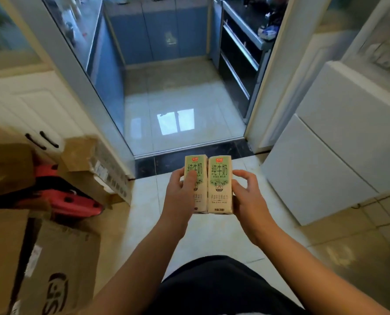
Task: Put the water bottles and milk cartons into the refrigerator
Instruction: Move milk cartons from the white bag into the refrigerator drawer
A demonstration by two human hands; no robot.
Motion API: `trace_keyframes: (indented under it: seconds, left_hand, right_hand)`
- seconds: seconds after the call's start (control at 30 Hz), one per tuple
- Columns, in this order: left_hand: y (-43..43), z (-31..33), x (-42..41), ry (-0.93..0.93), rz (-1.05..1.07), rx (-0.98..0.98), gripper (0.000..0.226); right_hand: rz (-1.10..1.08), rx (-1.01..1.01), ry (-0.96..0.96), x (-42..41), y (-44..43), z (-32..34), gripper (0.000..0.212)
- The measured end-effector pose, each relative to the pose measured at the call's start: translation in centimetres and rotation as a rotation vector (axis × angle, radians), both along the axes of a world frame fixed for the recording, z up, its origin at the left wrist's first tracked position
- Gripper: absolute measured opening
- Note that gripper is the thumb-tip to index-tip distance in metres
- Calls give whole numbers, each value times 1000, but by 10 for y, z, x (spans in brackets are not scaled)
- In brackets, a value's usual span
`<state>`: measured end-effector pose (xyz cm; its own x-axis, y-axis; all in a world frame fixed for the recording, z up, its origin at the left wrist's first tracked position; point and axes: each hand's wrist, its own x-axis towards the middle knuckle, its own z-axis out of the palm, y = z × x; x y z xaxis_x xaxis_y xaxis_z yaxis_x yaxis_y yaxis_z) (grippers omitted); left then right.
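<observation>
**Two milk cartons carried as a pair, refrigerator shut at the right**

Your left hand (pixel 180 189) grasps the left milk carton (pixel 201 178), thumb laid across its printed front. Your right hand (pixel 246 192) curls against the outer side of the right milk carton (pixel 219 185). The two cartons touch along their long sides in the lower middle of the frame, above the floor. You seem to press them together so that both travel in one trip. Their long axes run up and down the frame, tops toward the upper edge and away from you, printed faces turned up at the camera. The white refrigerator (pixel 326 155) stands at the right of the frame with its doors apparently closed, so one hand will likely need freeing. Cardboard boxes (pixel 60 258) crowd the lower left.
</observation>
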<state>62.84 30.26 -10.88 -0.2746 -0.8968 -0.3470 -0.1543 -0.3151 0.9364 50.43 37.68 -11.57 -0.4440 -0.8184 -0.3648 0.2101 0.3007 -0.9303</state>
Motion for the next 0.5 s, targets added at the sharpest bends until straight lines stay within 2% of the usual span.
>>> trace_keyframes:
  seconds: [0.2,0.4,0.5]
  left_hand:
    - [-78,-5,-74,54,-139,39,18]
    - [-162,-2,-166,144,-472,106,25]
    - [-199,9,-211,145,-638,76,28]
  right_hand:
    - [-219,-38,127,-50,-57,2,11]
    - [-539,-93,188,-114,-119,13,16]
    - [-672,-100,213,-142,-147,23,18]
